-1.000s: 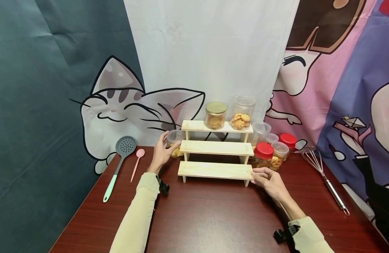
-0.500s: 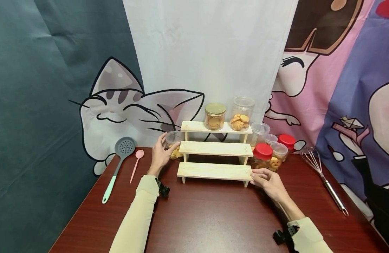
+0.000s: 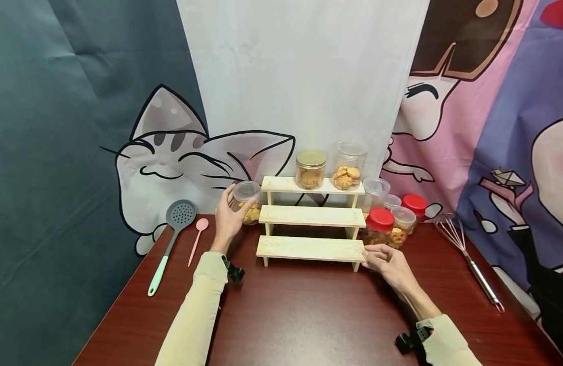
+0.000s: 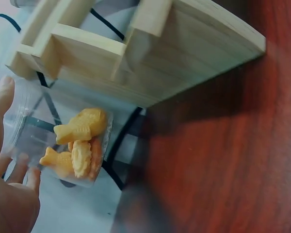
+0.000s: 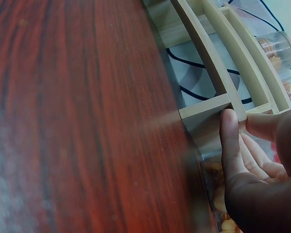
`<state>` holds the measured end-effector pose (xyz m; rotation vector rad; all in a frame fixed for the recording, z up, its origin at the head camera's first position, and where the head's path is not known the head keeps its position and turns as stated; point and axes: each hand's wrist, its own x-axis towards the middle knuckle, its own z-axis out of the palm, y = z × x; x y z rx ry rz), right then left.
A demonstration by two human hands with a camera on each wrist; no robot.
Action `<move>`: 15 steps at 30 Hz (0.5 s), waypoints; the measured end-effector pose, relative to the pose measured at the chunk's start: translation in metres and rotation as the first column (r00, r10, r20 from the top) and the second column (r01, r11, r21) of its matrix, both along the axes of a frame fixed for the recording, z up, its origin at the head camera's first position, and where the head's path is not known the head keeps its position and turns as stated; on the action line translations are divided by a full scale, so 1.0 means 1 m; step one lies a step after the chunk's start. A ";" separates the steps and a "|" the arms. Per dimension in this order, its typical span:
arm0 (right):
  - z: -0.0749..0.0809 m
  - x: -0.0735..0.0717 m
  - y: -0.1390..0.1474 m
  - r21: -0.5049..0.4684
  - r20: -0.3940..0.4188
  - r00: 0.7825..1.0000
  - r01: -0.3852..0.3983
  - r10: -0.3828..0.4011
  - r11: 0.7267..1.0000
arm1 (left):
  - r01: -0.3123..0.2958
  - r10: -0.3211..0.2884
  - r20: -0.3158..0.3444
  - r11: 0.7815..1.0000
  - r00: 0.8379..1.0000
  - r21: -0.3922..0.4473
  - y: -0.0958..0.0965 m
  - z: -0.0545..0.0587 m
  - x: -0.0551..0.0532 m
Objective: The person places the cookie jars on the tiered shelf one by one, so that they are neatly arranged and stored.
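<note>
Clear cylindrical jar [image 3: 250, 195], fish-shaped cookies [image 4: 81, 141], gripping left hand [image 3: 228, 217]

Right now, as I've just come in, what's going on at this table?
Someone's left hand holds a clear jar of cookies beside a three-tier wooden rack, while their right hand pinches the right end of its lowest shelf. A gold-lidded jar and a clear-lidded jar stand on the top shelf. More jars, two with red lids, cluster right of the rack. A slotted ladle and pink spoon lie to the left, a whisk far right.
</note>
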<state>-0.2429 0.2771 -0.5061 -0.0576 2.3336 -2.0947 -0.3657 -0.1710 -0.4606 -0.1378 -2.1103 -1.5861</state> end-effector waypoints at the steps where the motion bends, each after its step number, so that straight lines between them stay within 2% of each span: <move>1: 0.000 0.000 0.000 -0.001 0.000 1.000 0.001 -0.001 1.000 | -0.002 0.002 -0.014 1.000 1.000 0.009 0.000 0.002 0.000; 8: -0.001 0.000 0.000 -0.004 -0.002 1.000 -0.004 0.004 1.000 | -0.031 0.035 -0.098 0.999 0.995 0.039 0.000 0.017 -0.001; 15: -0.001 -0.001 -0.001 -0.029 0.009 1.000 0.000 0.000 1.000 | -0.046 0.053 -0.155 0.998 0.987 0.048 0.002 0.043 0.000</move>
